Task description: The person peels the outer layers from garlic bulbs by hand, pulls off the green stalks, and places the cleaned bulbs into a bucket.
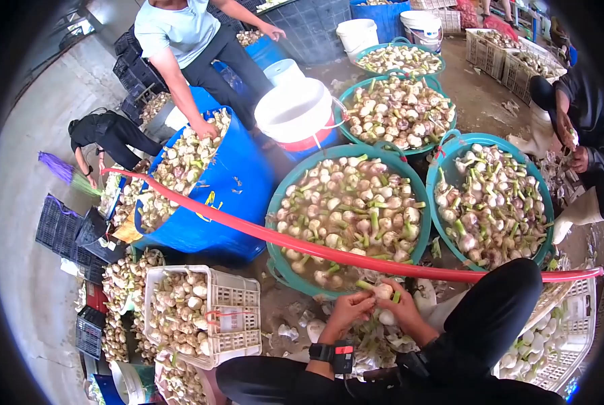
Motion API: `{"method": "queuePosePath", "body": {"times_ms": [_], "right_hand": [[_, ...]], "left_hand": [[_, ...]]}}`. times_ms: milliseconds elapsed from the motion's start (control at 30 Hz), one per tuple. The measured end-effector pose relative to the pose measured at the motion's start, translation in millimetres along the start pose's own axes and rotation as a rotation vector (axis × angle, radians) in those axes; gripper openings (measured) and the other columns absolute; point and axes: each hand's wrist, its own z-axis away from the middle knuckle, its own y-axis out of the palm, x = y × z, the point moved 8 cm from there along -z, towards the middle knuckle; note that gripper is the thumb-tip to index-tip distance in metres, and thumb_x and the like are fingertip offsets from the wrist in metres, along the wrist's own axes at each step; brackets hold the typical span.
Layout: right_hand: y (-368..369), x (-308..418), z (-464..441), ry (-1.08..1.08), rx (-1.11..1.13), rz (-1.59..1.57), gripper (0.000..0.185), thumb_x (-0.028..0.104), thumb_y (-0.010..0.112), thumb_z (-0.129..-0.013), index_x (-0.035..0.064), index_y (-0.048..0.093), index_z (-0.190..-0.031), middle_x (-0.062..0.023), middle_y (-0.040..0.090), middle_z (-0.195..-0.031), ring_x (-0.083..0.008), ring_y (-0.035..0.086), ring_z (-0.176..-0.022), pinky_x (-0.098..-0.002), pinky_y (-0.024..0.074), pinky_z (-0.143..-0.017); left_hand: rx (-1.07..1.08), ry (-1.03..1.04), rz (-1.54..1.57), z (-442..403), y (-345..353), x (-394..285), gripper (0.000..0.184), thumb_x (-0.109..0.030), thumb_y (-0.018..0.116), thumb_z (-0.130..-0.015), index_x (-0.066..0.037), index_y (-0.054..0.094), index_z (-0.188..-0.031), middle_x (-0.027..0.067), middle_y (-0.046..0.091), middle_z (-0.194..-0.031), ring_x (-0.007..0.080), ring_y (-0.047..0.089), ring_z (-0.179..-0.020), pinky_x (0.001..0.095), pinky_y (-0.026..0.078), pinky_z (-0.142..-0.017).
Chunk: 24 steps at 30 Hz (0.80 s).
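Note:
In front of my knees, both hands are close together around a pale garlic bulb with a short green stem. My left hand has its fingers closed at the bulb's left side. My right hand grips from the right, with a bit of green stem showing by its fingers. A second whitish bulb shows just below, between the hands; I cannot tell whether it is held. Beneath lies a pile of peeled skins and trimmings. Just beyond, a green tub holds garlic in murky water.
A red hose crosses in front of me. More green tubs of garlic stand beyond. Left are a blue barrel with a person's hand in it and a white crate; another crate is right. Other people work nearby.

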Motion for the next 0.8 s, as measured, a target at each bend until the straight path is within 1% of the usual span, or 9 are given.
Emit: {"method": "queuePosePath", "body": {"times_ms": [200,333,367,433,567,633,700,767,800], "right_hand": [[7,19,5,-0.381,0.02,0.621,0.056,0.015,0.065,-0.07,0.0033,0.043,-0.121,-0.016,0.046,-0.115,-0.0272,0.045,-0.107,-0.034,0.0349,-0.091],[23,43,15,-0.61,-0.012,0.908,0.053,0.016,0.064,-0.072,0.0053,0.044,-0.12,-0.0148,0.048,-0.108,-0.0287,0.05,-0.1,-0.0337,0.0408,-0.083],[19,39,18,-0.555,-0.024,0.921,0.053,0.016,0.064,-0.072,0.0053,0.044,-0.12,-0.0148,0.048,-0.108,-0.0287,0.05,-0.1,-0.0337,0.0408,-0.083],[17,20,8,-0.172,0.142,0.173,0.046,0.013,0.061,-0.077,0.0036,0.044,-0.119,-0.0108,0.054,-0.1,-0.0235,0.056,-0.088,-0.0291,0.0452,-0.075],[15,9,4,0.06,0.17,0.073,0.04,0.013,0.058,-0.081,0.0016,0.045,-0.117,-0.0062,0.056,-0.092,-0.0162,0.058,-0.076,-0.0252,0.0471,-0.068],[26,-8,6,0.37,0.252,-0.387,0.039,0.014,0.058,-0.082,0.001,0.044,-0.116,-0.0049,0.055,-0.09,-0.013,0.056,-0.073,-0.0258,0.0473,-0.067],[31,-13,6,0.365,0.21,-0.39,0.037,0.018,0.055,-0.084,0.0022,0.044,-0.116,-0.0041,0.054,-0.091,-0.0111,0.054,-0.071,-0.0259,0.0472,-0.065],[24,6,1,-0.099,0.16,0.193,0.037,0.022,0.052,-0.086,0.0031,0.043,-0.116,-0.0057,0.053,-0.092,-0.0124,0.055,-0.069,-0.0259,0.0471,-0.064],[24,8,2,-0.139,0.141,0.308,0.036,0.023,0.052,-0.086,0.0025,0.044,-0.114,-0.0069,0.052,-0.094,-0.0133,0.055,-0.067,-0.0259,0.047,-0.064]], "left_hand": [[-0.124,0.042,0.164,-5,-13,10,0.015,-0.013,0.057,-0.08,0.001,0.06,-0.076,0.0041,0.057,-0.06,0.0107,0.053,-0.05,0.0231,0.044,-0.049],[-0.155,0.098,0.259,-4,-17,14,0.01,-0.005,0.054,-0.078,0.002,0.06,-0.082,0.0047,0.058,-0.064,0.0117,0.053,-0.051,0.0239,0.044,-0.048],[-0.161,0.067,0.271,0,-14,6,0.01,-0.003,0.055,-0.077,0.002,0.06,-0.085,0.0043,0.058,-0.064,0.0109,0.053,-0.051,0.0231,0.044,-0.048],[-0.188,0.005,0.341,-2,-20,15,0.008,-0.003,0.057,-0.076,0.002,0.06,-0.082,0.0044,0.058,-0.066,0.01,0.052,-0.051,0.0227,0.044,-0.047],[-0.097,0.084,0.107,-4,-29,5,0.009,-0.008,0.06,-0.075,-0.002,0.058,-0.081,0.0038,0.059,-0.071,0.008,0.053,-0.055,0.022,0.044,-0.049],[-0.055,0.108,0.292,0,-22,-8,0.009,-0.011,0.059,-0.076,-0.002,0.059,-0.081,0.0036,0.06,-0.073,0.0073,0.054,-0.058,0.0214,0.043,-0.051],[-0.079,0.105,0.345,-1,-18,-6,0.014,-0.016,0.06,-0.078,-0.002,0.059,-0.081,0.0018,0.059,-0.075,0.0063,0.054,-0.061,0.0205,0.043,-0.053],[-0.168,0.098,0.063,-3,-18,-2,0.021,-0.022,0.06,-0.08,-0.001,0.06,-0.082,0.0003,0.058,-0.077,0.0049,0.052,-0.064,0.0195,0.042,-0.054],[-0.169,0.095,0.069,-8,-20,10,0.021,-0.022,0.06,-0.08,-0.001,0.06,-0.082,0.0003,0.058,-0.077,0.0049,0.052,-0.064,0.0195,0.042,-0.054]]}}
